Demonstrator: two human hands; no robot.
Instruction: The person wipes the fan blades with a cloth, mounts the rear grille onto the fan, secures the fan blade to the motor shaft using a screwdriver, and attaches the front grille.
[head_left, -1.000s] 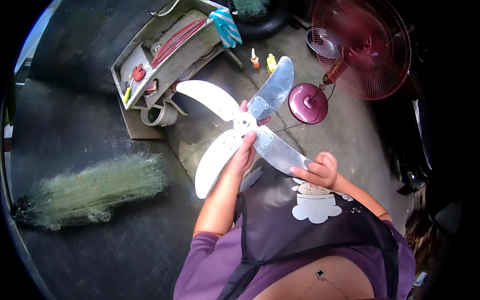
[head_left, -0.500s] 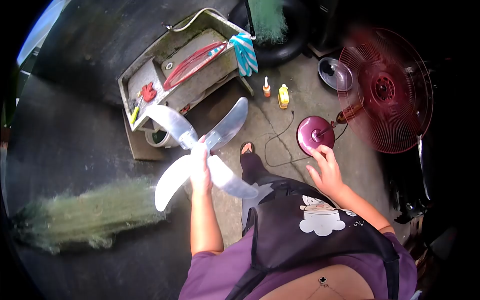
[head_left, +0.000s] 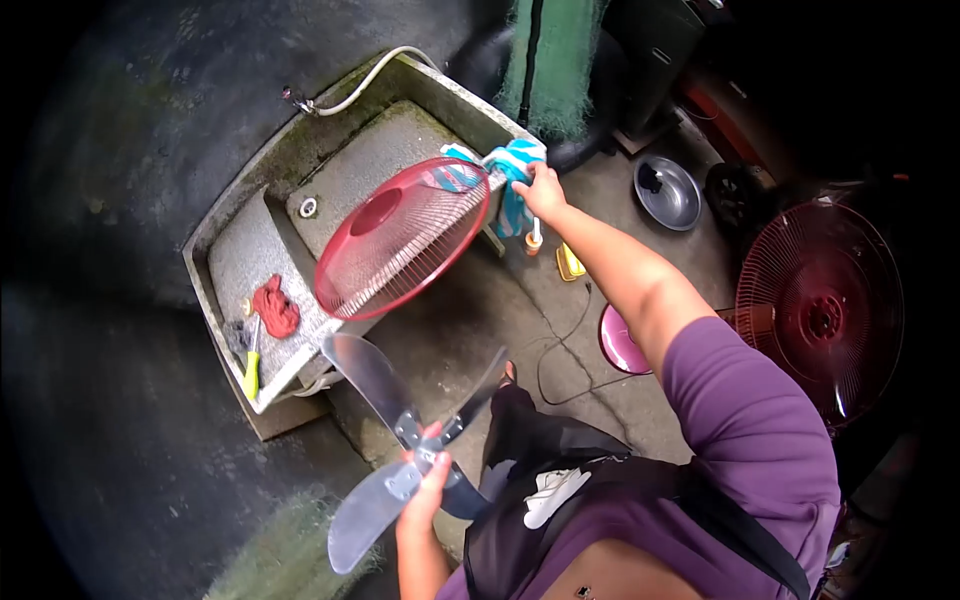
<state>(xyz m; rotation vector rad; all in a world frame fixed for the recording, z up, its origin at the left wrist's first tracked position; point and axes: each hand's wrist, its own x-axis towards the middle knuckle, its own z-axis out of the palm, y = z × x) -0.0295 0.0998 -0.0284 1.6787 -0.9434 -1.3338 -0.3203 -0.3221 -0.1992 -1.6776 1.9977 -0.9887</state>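
Note:
My left hand [head_left: 430, 490] is closed around the hub of a translucent fan blade [head_left: 375, 375] with several broad vanes. At the sink's right corner, my right hand [head_left: 543, 193] grips a blue-and-white striped cloth [head_left: 513, 165] draped over the rim. Its fingertips are partly hidden by the cloth. Close to that hand, a red fan grille [head_left: 405, 240] leans across the front edge of the concrete sink [head_left: 225, 225]. The rest of the fan, a red standing fan [head_left: 820, 315] with its round base [head_left: 622, 340], stands to the right on the floor.
In the sink's shallow side lie a red rag [head_left: 275, 306] and a yellow-green handled brush [head_left: 252, 372]. A spray-type bottle [head_left: 533, 240], a yellow bottle [head_left: 570, 262] and a metal basin [head_left: 668, 193] stand on the floor. A power cord [head_left: 570, 395] curls across the concrete.
My right hand has moved from above the fan base up to the striped cloth and grasped it. My left hand has lowered the fan blade and tilted it. The view has shifted toward the sink.

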